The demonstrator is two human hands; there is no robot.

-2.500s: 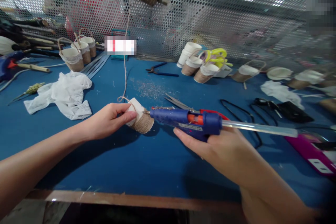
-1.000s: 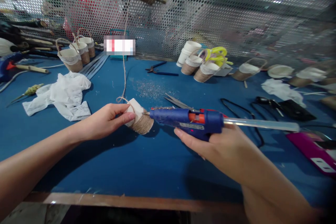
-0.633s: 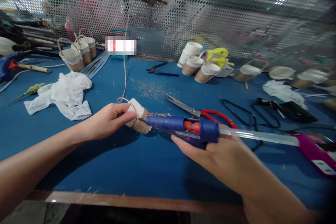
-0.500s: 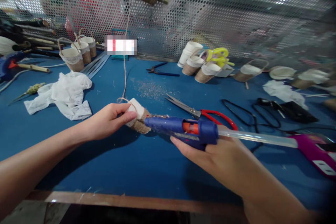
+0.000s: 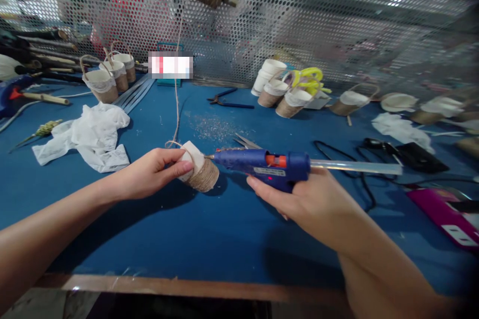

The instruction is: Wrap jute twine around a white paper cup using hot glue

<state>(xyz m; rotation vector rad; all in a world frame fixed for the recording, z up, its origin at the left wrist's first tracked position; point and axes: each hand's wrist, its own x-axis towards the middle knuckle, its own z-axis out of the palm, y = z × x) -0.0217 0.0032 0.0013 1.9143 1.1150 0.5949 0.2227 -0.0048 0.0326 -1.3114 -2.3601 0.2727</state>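
Twine-wrapped cup (image 5: 205,176), tilted, is pinched by the left hand (image 5: 159,172); at its three o'clock, a glue gun (image 5: 245,161) is gripped by the right hand (image 5: 309,204), nozzle (image 5: 210,156) seemingly touched to the cup.

The bare left forearm (image 5: 63,214) slants in from the lower left, the left grip (image 5: 151,172) pinching, thumb below fingers. The right forearm (image 5: 381,259) comes from the lower right, the right grip (image 5: 307,207) curled, one finger extended leftward.
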